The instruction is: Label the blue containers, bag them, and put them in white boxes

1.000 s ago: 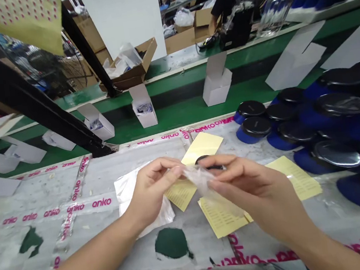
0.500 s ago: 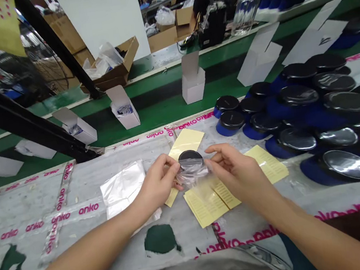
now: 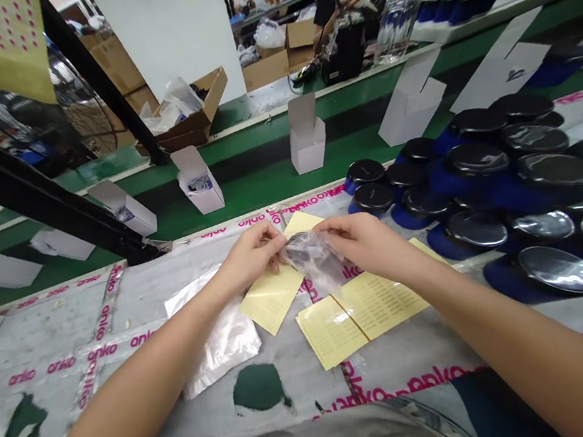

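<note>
Both hands pinch the edges of a clear plastic bag [image 3: 324, 268] with a dark round item in it, held above the table. My left hand [image 3: 258, 251] closes on its left side, my right hand [image 3: 359, 242] on its right side. Yellow printed sheets [image 3: 332, 328] lie under and in front of the hands. A stack of clear bags [image 3: 228, 349] lies flat beneath my left forearm. Many blue containers with black lids [image 3: 477, 158] stand close together to the right of my right hand.
Open white boxes [image 3: 308, 146] stand along the green belt [image 3: 258, 173] behind the table. A black bar [image 3: 63, 198] slants across the left. Beyond the belt are a cardboard tray [image 3: 197, 120] and a person's arm [image 3: 327, 24].
Both hands have risen slightly, away from me, with the bag. The dark round item, facing up before, is now tilted and largely covered by plastic. More of the yellow sheets shows.
</note>
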The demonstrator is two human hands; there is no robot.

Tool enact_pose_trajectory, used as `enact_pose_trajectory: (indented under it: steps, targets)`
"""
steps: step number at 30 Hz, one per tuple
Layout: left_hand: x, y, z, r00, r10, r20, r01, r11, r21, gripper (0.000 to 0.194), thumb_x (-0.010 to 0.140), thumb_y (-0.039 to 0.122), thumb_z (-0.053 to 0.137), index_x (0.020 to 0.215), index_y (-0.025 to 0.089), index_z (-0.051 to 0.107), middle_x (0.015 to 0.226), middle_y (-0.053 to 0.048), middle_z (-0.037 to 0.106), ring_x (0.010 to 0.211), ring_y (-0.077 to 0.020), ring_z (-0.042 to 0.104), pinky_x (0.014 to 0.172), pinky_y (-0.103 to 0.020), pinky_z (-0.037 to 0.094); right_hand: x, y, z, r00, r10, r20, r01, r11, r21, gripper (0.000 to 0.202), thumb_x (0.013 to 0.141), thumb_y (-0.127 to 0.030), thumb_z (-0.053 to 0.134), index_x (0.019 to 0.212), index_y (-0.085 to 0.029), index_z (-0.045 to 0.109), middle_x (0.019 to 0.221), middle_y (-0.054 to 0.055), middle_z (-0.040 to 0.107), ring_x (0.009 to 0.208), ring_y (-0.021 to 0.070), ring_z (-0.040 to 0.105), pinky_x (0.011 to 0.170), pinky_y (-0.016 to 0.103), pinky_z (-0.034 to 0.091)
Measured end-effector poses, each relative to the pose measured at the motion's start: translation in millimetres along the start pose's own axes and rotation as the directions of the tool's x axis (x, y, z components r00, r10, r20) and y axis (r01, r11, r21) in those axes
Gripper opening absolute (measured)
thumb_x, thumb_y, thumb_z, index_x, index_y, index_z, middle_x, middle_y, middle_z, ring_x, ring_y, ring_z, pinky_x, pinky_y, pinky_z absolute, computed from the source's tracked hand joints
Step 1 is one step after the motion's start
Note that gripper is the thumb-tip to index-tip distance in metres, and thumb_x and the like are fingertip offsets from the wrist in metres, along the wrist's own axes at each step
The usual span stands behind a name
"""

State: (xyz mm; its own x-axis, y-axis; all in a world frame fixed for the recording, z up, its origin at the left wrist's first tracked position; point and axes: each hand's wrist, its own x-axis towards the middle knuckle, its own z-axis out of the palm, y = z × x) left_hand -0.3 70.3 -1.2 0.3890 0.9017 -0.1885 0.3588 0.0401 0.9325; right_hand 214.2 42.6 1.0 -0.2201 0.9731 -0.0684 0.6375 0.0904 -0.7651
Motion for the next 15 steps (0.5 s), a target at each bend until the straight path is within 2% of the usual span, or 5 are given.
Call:
enact_pose_trajectory:
  steps: [4,6,11,13,15]
  targets:
    - [3,1,-0.4,0.999,-0.047,0.01,0.045,0.994,0.102,0.018,0.092,0.022,0.055,0.076,0.021,0.048,0.06,0.002,0.055,0.051,-0.012,0.051,0.052,-0.025,0.039,8,5,6,0.999,-0.045,-0.005,0.044,0.993,-0.113,0.03,0.088,-0.014,0.046,0.101,-0.018,0.073,0.069,0.002,0.068,0.059,0.0162,0.059,0.056,0.027,0.038]
    - [-3,2,1.2,1.0,0.018,-0.016,-0.014,0.982,0.186,0.015,0.088,0.019,0.057,0.075,0.021,0.051,0.068,0.0,0.057,0.06,-0.0141,0.051,0.057,-0.026,0.037,5,5,10,0.999,-0.051,-0.017,0.048,0.984,-0.172,0.031,0.086,-0.011,0.048,0.107,-0.019,0.07,0.07,0.003,0.068,0.061,0.0176,0.059,0.056,0.027,0.036]
    - [-25,-2,11.5,0.989,0.147,-0.004,-0.113,0.774,0.623,0.013,0.091,0.016,0.049,0.08,0.022,0.052,0.083,-0.004,0.059,0.075,-0.0209,0.054,0.066,-0.031,0.038,-11,1,22,0.994,-0.102,-0.024,0.089,0.943,-0.32,0.03,0.088,-0.008,0.045,0.11,-0.019,0.063,0.08,0.007,0.07,0.069,0.0217,0.06,0.058,0.029,0.033]
    - [-29,-4,12.8,0.994,0.111,-0.015,-0.069,0.71,0.701,0.009,0.091,0.015,0.048,0.087,0.022,0.053,0.091,-0.006,0.06,0.082,-0.0238,0.058,0.069,-0.032,0.041,-15,1,23,0.992,-0.121,-0.045,0.097,0.929,-0.358,0.029,0.089,-0.008,0.043,0.11,-0.019,0.061,0.088,0.01,0.07,0.079,0.025,0.062,0.061,0.031,0.037]
    - [-32,-3,10.3,0.992,0.12,-0.035,-0.064,0.726,0.685,0.012,0.09,0.014,0.049,0.098,0.021,0.055,0.102,-0.008,0.062,0.093,-0.0269,0.061,0.077,-0.036,0.046,-21,4,22,0.98,-0.164,-0.112,0.115,0.929,-0.352,0.025,0.093,-0.012,0.042,0.112,-0.018,0.058,0.099,0.013,0.069,0.092,0.0277,0.064,0.069,0.034,0.044]
